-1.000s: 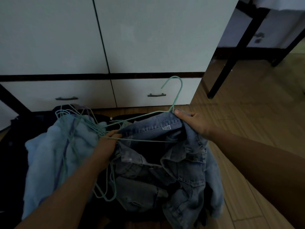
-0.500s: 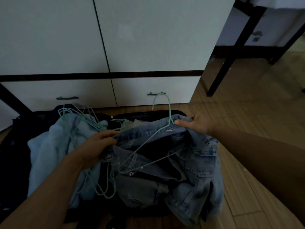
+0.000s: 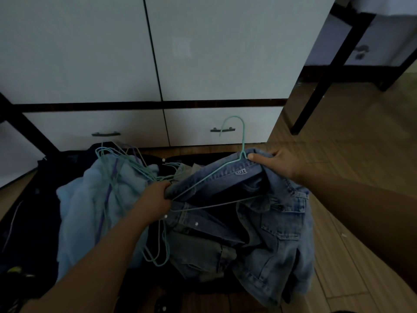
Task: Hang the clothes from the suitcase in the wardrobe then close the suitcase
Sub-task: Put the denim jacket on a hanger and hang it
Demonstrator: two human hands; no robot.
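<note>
Since the previous frame, teal hanger point(image 3: 204, 180) is sitting deeper in denim jacket point(image 3: 266, 222), hook now standing above the collar. Left hand point(image 3: 155, 197) is gripping the jacket's left collar end, fingers curled; right hand point(image 3: 278, 162) is pinching the collar beside the hook. Jacket is hanging over open suitcase point(image 3: 29, 222), beside light-blue garment point(image 3: 90, 211) and loose hangers point(image 3: 126, 168), before closed wardrobe point(image 3: 203, 53).

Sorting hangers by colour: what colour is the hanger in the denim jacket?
Mint green hanger, clearest in the head view.
</note>
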